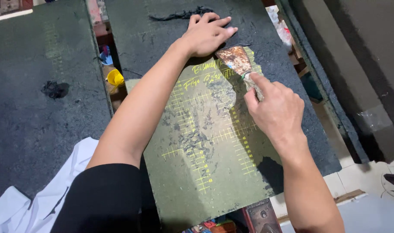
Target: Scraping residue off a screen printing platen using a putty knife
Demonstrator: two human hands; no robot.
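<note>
Head camera looks down on a green board (214,172) with yellow grid lines, which lies on a dark tabletop (33,121). We press our left hand (208,34) flat on the black coating (257,30) at the far end of the board, fingers spread, holding nothing. Our right hand (277,110) has its grip clenched around the handle of a rusty scraper (238,60), with the index finger stretched along it. The scraper blade touches the board just beside the left hand, at the edge of the coating. Grey scraped patches (201,133) cover the middle of the board. White cloth (54,190) lies at the near left, and a yellow funnel (115,78) sits in the gap beside the board.
</note>
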